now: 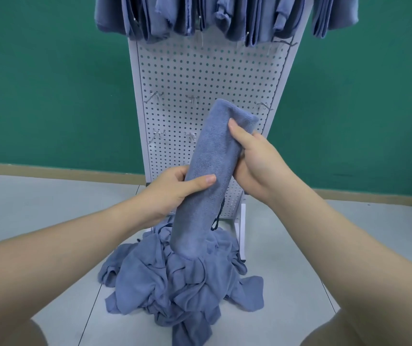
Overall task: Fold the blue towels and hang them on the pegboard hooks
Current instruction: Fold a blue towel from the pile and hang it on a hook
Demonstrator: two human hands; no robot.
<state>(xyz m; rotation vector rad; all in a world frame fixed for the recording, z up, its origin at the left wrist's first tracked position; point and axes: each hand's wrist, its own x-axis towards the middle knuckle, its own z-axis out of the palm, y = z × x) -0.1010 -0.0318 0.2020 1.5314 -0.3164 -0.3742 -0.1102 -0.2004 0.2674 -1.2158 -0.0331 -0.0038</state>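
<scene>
A folded blue towel point(210, 171) stands as a long narrow strip, tilted up to the right, in front of the white pegboard point(207, 78). My left hand point(175, 191) grips its lower middle, thumb across the front. My right hand point(254, 158) grips its upper part from the right, thumb on the front. A dark loop hangs off the towel's lower right edge. Several folded blue towels point(224, 16) hang along the pegboard's top row. Metal hooks point(155, 96) lower on the board are bare.
A heap of loose blue towels point(180, 278) lies on the pale tiled floor point(37, 208) at the pegboard's foot. A green wall point(50, 83) stands behind. My knees show at the bottom corners.
</scene>
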